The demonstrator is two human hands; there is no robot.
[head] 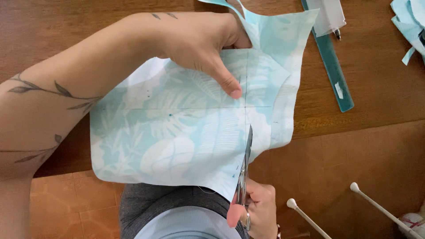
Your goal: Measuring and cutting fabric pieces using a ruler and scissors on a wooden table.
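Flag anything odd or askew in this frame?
Little stands out. The fabric overhangs the table edge unsupported where the scissors cut. Its outline is ragged, and loose scraps lie top right. No spill or damage.

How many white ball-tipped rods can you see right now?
2. One thin white ball-tipped rod lies at the bottom edge, just right of the right hand holding the metal scissors; the other slants further right. Both run out of frame, so more may be hidden.
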